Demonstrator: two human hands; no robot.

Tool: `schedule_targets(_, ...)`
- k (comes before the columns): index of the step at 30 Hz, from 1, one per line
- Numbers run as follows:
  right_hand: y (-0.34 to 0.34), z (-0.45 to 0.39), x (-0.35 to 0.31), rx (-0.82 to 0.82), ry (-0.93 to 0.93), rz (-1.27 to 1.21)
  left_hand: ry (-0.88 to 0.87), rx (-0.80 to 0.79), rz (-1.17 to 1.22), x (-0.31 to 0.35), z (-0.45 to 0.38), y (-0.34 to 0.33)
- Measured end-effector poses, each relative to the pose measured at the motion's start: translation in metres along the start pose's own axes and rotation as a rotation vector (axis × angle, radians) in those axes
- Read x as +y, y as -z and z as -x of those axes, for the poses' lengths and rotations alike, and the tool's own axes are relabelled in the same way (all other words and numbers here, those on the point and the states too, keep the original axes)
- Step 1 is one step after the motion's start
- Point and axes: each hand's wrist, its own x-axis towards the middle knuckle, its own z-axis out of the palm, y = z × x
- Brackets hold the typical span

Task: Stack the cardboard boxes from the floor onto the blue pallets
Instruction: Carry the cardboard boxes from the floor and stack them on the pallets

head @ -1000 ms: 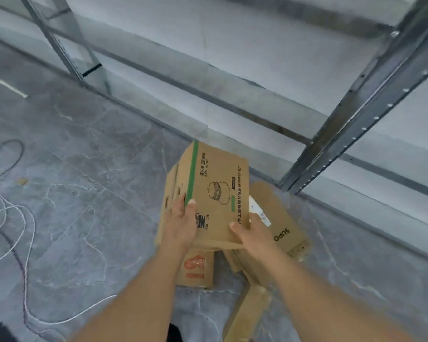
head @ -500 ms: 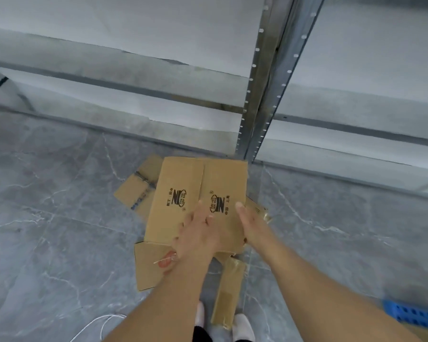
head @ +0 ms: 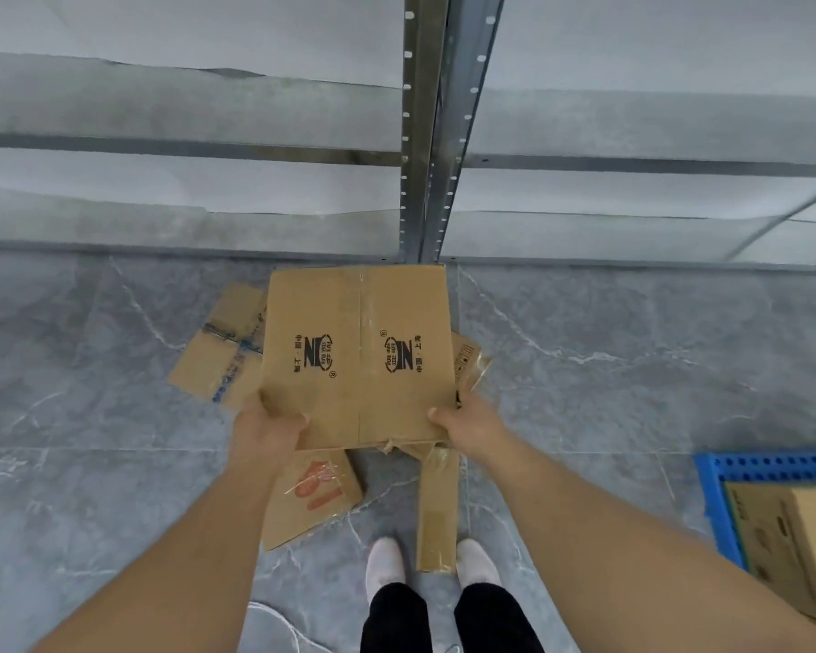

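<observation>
Brown cardboard box with black logo prints (head: 359, 355) held at frame centre, above the grey marble-pattern floor (head: 90, 440). Broad taped face up, tape seam running from near edge toward the metal shelving upright (head: 425, 134) at top centre; long axis hard to call — face looks near square. Left hand (head: 267, 428) grips the near-left corner, thumb on top. Right hand (head: 467, 421) grips the near-right corner, thumb on top. Flattened cardboard pieces (head: 222, 355) lie on the floor beneath. Lower right — blue perforated plastic pallet (head: 769, 464) carrying another brown cardboard box (head: 792, 544).
</observation>
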Motion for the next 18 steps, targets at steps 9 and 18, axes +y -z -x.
schedule_targets(9,0.059,0.071,0.013,0.208,0.073,-0.252,-0.225,-0.217,0.173,0.042,0.062,0.008)
schedule_targets(18,0.126,0.211,0.103,0.565,0.048,-0.476,-0.458,-0.55,-0.032,0.073,0.176,-0.045)
